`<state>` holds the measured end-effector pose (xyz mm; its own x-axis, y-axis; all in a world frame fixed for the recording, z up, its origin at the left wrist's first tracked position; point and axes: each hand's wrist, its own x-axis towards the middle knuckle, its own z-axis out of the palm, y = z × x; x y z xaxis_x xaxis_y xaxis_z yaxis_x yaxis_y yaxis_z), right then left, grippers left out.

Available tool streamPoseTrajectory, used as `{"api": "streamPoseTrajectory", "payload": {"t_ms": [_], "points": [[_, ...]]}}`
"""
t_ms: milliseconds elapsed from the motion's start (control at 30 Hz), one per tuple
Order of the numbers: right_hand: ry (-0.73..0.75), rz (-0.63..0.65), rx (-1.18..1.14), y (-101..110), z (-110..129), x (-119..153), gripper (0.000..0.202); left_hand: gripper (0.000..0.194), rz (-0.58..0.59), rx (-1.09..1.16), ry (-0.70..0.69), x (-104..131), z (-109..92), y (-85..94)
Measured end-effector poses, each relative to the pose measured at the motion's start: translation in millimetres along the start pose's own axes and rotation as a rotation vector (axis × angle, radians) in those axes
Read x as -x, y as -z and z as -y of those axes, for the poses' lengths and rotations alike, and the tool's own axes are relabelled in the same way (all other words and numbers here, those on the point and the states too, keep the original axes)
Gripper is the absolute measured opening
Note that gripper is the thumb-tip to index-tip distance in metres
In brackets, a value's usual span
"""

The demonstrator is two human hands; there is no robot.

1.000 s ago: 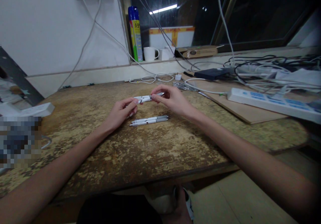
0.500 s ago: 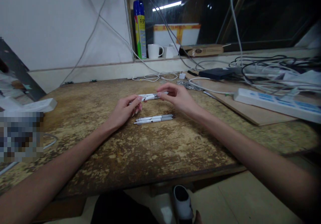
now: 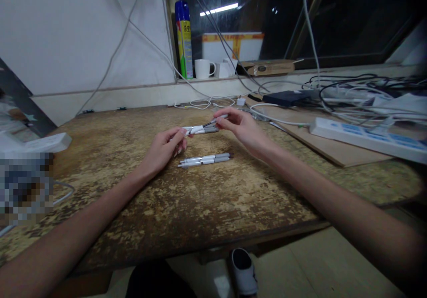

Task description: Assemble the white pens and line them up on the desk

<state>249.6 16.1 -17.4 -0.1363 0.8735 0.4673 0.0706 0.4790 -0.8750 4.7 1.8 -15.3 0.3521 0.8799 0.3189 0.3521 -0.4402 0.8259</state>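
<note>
My left hand [image 3: 167, 146] is closed around the white barrel of a pen [image 3: 196, 129]. A thin dark refill [image 3: 209, 123] shows at the right end of that barrel. In the fingertips of my right hand [image 3: 242, 129], pinched together, is the pen's light grey front piece [image 3: 222, 117], apart from the barrel and at the refill's far end. Just below the refill, another white pen with a grey grip [image 3: 210, 130] lies close to my left fingers; whether they touch it I cannot tell. Nearer to me, two white and grey pens [image 3: 205, 160] lie side by side on the worn wooden table [image 3: 200, 200].
A white power strip [image 3: 367, 138] and a thin wooden board [image 3: 320, 144] lie at the right, with tangled cables [image 3: 347, 89] behind. On the sill stand a spray can [image 3: 184, 44] and a white mug [image 3: 203, 69]. A white cable [image 3: 196, 106] coils at the table's back.
My right hand has drawn slightly up and right with the grey front piece, off the barrel, and the dark refill now shows. My left hand has stayed nearly in place.
</note>
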Motion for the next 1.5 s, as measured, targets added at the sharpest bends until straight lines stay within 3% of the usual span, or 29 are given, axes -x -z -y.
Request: {"api": "streamPoseTrajectory", "payload": {"t_ms": [700,800,967,1033,1333,1500], "points": [[-0.091,-0.204,-0.219,14.1,-3.9,-7.6,0.005,0.033,-0.031,0.045,0.006,0.5,4.1,1.1],[-0.113,-0.126,-0.099,12.1,-6.6,-5.1,0.011,0.035,-0.034,0.030,0.000,0.4,5.9,1.7],[-0.143,0.165,0.027,0.4,-3.8,2.5,0.033,0.037,-0.031,-0.005,0.005,-0.3,9.3,2.8],[-0.132,0.196,0.029,-1.0,-1.0,3.7,0.035,0.037,-0.024,-0.012,0.012,-0.8,9.5,4.7],[-0.079,-0.044,0.017,17.7,-7.9,-5.3,0.028,0.038,-0.102,-0.032,0.018,-5.7,21.3,23.6],[-0.010,-0.084,0.101,21.9,-16.1,-6.6,0.024,0.040,-0.169,-0.092,0.053,-7.9,34.1,28.7]]}}
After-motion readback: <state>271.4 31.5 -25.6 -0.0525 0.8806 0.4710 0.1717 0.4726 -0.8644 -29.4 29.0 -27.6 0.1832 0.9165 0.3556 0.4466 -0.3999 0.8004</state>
